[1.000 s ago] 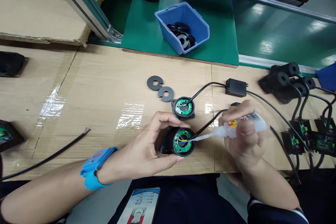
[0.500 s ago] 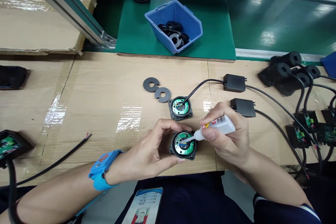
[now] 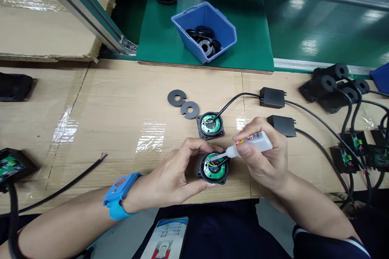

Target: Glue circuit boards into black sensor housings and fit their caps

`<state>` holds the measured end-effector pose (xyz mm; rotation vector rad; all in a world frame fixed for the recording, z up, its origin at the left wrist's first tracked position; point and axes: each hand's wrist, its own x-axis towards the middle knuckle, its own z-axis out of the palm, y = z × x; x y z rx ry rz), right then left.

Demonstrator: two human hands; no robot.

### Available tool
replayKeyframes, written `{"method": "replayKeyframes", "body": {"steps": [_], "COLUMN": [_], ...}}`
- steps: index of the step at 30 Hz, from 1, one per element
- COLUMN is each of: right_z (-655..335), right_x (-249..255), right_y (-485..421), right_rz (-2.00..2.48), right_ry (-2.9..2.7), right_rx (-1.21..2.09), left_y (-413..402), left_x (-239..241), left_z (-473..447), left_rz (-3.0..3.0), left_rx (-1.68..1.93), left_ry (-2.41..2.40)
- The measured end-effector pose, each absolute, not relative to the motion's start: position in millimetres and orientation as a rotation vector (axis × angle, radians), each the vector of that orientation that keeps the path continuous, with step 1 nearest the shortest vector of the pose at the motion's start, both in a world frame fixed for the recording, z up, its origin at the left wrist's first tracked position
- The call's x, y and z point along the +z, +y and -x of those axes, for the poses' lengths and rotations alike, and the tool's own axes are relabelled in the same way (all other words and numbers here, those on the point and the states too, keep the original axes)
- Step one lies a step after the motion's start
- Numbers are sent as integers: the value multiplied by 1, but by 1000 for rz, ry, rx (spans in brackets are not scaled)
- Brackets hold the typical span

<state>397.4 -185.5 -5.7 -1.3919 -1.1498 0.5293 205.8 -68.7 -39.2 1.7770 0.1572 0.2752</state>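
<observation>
Between the thumb and fingers of my left hand (image 3: 179,170) is a round black housing (image 3: 224,177) with square corners, gripped by its rim. A green circuit board (image 3: 217,175) with coloured wires sits inside it. My right hand (image 3: 267,158) holds a white glue bottle (image 3: 257,142) tilted down to the left, its thin nozzle (image 3: 219,156) over the upper part of the board. Whether the tip touches the board I cannot tell. Just behind stands a second round housing (image 3: 199,129) with a board and a cable. Two dark slotted rings (image 3: 175,104) (image 3: 195,112) lie to its left.
A blue bin (image 3: 226,44) with black round parts stands on a green mat (image 3: 252,40). Two black boxes (image 3: 272,98) (image 3: 282,125) with cables lie to the right, beyond them black cylinders (image 3: 322,89) and open circuit boxes (image 3: 340,158). A loose cable (image 3: 67,187) lies at left; a phone (image 3: 168,236) rests on my lap.
The glue bottle's nozzle tip has shifted slightly up and left, from the middle of the board toward its upper edge. My left hand keeps its hold on the housing.
</observation>
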Motion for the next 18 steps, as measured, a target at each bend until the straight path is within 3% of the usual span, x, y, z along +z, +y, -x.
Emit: {"method": "replayKeyframes", "body": {"steps": [5, 11, 18], "right_z": [-409, -425, -425], "right_x": [-12, -20, -20], "right_y": [-185, -179, -176], "right_rz": [1363, 1323, 1346], "right_ry": [-983, -740, -762], "right_rx": [482, 405, 305], "left_y": [-58, -40, -37], "left_x": [-40, -57, -61], "left_z": [-206, -229, -243], "left_rz": [-1864, -2233, -2354], "left_rx": [188, 675, 534], "left_ry": [73, 493, 460]}}
